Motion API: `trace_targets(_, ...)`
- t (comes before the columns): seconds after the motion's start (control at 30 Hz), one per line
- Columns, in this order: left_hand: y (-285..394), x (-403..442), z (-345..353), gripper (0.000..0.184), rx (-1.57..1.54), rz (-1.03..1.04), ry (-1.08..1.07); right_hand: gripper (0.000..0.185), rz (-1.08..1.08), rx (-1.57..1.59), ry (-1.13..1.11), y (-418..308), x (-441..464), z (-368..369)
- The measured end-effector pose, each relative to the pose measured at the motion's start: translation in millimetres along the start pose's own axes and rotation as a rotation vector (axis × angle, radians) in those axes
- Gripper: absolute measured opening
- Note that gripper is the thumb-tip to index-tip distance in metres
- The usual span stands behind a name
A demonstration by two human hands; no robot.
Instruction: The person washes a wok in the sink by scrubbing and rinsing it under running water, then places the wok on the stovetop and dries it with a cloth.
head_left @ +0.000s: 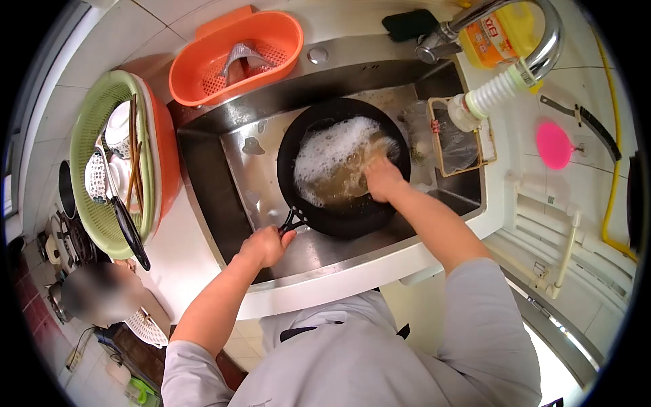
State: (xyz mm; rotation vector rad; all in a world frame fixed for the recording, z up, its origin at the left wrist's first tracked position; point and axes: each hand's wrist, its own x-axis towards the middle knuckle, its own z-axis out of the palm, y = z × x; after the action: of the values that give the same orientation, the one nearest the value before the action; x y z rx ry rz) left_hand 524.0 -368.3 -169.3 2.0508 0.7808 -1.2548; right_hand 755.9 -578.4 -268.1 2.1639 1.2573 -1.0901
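Note:
A black frying pan [288, 146] rests in the steel sink [207, 197], with white suds and cloudy brownish water inside it. My left hand [266, 246] is wrapped round the pan's handle at the lower left. Inside the pan, at the right edge of the foam, my right hand [384, 178] presses down with its fingers curled. A blurred, pale scrubber-like shape [388, 145] shows just beyond those fingers. Suds and motion hide what exactly the fingers hold.
An orange basket [186, 71] stands behind the sink. Left of it, a green basket [85, 214] holds bowls, chopsticks and a ladle. A chrome faucet [553, 41] arches over the right side, above a wire caddy [441, 159]. A yellow detergent bottle [519, 27] stands behind the faucet.

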Motion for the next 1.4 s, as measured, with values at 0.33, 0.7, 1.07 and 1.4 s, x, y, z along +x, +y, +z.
trace_targets(0.33, -5.2, 5.4, 7.5, 0.06, -0.006, 0.066, 0.06, 0.055, -0.142, 0.058, 0.163, -0.5, -14.2, 38.5)
trace_targets(0.7, 0.6, 4.7, 1.3, 0.058, 0.033, 0.001, -0.042, 0.065, -0.019, 0.237, 0.2, 0.6, 20.1, 17.3)
trace_targets(1.07, -4.0, -4.0, 28.9, 0.036, 0.115, 0.194, 0.391, 0.06, -0.421, 0.297, 0.066, -26.7, -28.1, 17.9)
trace_targets(1.4, 4.8, -4.2, 24.2, 0.031, 0.15, 0.154, 0.321, 0.031, 0.016, 0.251, 0.211, -2.8, -0.1, 7.9)
